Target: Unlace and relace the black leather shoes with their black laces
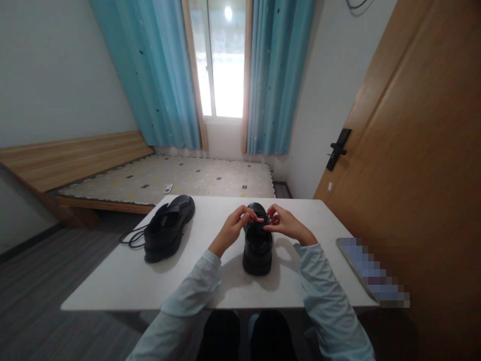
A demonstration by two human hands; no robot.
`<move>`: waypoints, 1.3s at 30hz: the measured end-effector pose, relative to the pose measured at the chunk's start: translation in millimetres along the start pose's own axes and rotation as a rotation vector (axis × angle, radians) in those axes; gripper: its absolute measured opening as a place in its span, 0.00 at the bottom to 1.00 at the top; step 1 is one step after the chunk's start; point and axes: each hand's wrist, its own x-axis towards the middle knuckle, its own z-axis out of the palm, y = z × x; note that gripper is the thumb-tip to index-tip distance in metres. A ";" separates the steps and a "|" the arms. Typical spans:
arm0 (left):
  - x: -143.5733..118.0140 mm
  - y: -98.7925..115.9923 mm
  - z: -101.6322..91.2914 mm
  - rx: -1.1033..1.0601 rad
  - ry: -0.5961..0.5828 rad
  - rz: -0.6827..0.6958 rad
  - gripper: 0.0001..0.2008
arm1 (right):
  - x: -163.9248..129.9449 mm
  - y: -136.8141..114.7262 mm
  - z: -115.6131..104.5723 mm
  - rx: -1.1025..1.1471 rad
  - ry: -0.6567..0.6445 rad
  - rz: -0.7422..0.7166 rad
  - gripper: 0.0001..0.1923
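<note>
A black shoe [258, 250] stands on the white table in front of me, its heel toward me and its toe pointing away. My left hand [239, 224] reaches over the upper from the left, fingers bent together at the instep. From the right, my right hand [287, 224] meets the same spot, thumb and curled fingers closed near the shoe's opening. Whatever small dark part the fingertips pinch is too fine to make out. To the left lies a second black shoe [165, 235], with loose black shoelaces [132, 237] trailing over the table's left edge.
The white table [124, 291] has a pixelated flat item [370, 273] at its right edge. Beyond it is a bed [195, 178] with a small white remote-like object [168, 188]. A wooden door [409, 165] stands on the right; blue curtains [278, 75] flank the window.
</note>
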 end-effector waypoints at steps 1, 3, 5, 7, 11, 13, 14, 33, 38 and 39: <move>0.1 -0.6 -0.3 -0.008 -0.003 -0.003 0.13 | -0.2 0.7 -0.1 0.007 -0.005 0.002 0.21; 0.1 -1.4 -1.2 0.007 -0.016 -0.006 0.13 | -0.3 2.1 -0.2 0.014 -0.014 -0.002 0.20; -0.2 -1.1 -2.1 0.037 -0.024 -0.003 0.14 | -0.2 3.6 -0.2 0.009 -0.018 -0.014 0.19; -0.7 0.6 -2.9 0.082 -0.036 0.005 0.14 | 0.0 5.1 0.1 0.002 -0.026 -0.024 0.18; -1.7 7.0 -3.5 0.264 -0.101 0.043 0.14 | 0.1 8.0 0.7 -0.020 -0.029 -0.019 0.19; -2.0 10.0 -3.5 0.328 -0.131 0.065 0.14 | 0.2 8.7 0.2 -0.038 -0.030 -0.019 0.21; -1.9 10.7 -3.7 0.337 -0.135 0.067 0.14 | 0.4 8.7 -0.4 -0.047 -0.028 -0.023 0.21; 12.9 -40.1 -12.7 0.505 0.293 -0.085 0.09 | 18.6 26.7 8.8 -0.063 0.317 -0.036 0.09; 11.8 -37.5 -9.7 0.503 0.266 -0.070 0.07 | 18.9 26.8 11.1 -0.001 0.310 -0.025 0.08; 11.6 -37.4 -9.3 0.504 0.265 -0.068 0.07 | 18.8 26.9 11.4 0.016 0.317 -0.021 0.09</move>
